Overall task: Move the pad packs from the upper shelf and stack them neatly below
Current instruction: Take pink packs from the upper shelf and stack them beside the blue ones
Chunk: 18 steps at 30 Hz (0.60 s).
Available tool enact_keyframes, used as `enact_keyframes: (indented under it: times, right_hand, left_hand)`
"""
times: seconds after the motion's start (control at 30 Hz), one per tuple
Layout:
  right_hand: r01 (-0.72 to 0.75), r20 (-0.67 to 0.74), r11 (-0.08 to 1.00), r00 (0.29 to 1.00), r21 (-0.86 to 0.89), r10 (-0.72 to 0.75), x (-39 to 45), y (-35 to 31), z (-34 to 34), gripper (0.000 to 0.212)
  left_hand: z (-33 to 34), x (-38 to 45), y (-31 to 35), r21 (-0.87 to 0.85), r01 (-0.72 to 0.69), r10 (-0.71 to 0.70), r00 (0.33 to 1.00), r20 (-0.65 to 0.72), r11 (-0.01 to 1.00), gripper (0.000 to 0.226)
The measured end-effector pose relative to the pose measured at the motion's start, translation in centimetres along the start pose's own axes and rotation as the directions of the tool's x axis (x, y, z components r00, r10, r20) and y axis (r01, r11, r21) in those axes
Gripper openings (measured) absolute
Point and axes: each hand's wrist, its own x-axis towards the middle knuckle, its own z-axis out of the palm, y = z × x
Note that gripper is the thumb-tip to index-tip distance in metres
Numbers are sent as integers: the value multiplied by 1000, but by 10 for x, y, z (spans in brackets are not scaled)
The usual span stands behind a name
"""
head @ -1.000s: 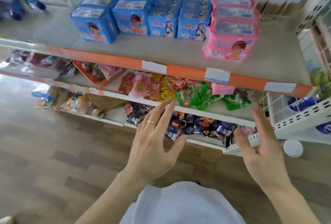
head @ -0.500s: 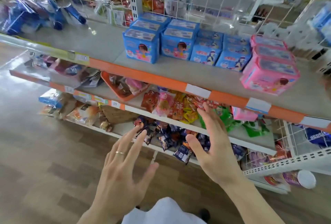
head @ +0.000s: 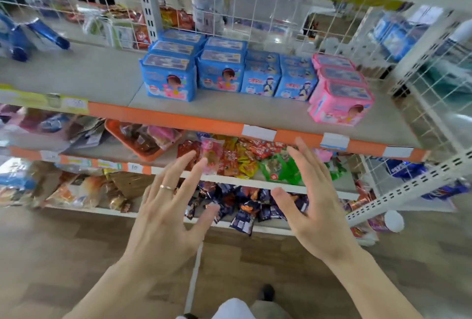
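Blue pad packs (head: 194, 68) stand in several rows on a grey shelf (head: 229, 111) with an orange front strip. To their right sits a row of pink pad packs (head: 341, 95). Both my hands are raised in front of and below this shelf, palms facing each other, fingers spread and straight. My left hand (head: 168, 216), with a ring, holds nothing. My right hand (head: 314, 201) is also empty, its fingertips just under the orange strip. Neither hand touches a pack.
Below lies a shelf with red, yellow and green snack packets (head: 242, 157) and an orange tray (head: 143, 140). A lower shelf holds dark blue packets (head: 245, 203). White wire grid panels (head: 255, 12) back the shelf. A perforated white rail (head: 408, 186) juts out at right.
The view has tilted up, showing more of the pad shelf and the grid behind it. Both hands have risen and come closer together in front of the shelves, still empty.
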Motion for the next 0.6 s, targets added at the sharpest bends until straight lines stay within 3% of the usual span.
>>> enact_keyframes:
  times: [0.27, 0.47, 0.6]
  right_hand:
    - [164, -41, 986, 985, -27, -165, 42, 4, -32, 68]
    - [311, -54, 950, 949, 6, -310, 77, 13, -72, 66]
    - [439, -158, 899, 888, 14, -431, 106, 21, -108, 66]
  left_hand:
    - [-5, 71, 43, 118, -124, 138, 983, -123, 985, 67]
    - [-13, 110, 81, 241, -114, 159, 972, -175, 964, 68]
    - [-24, 134, 106, 315, -110, 192, 951, -244, 943, 64]
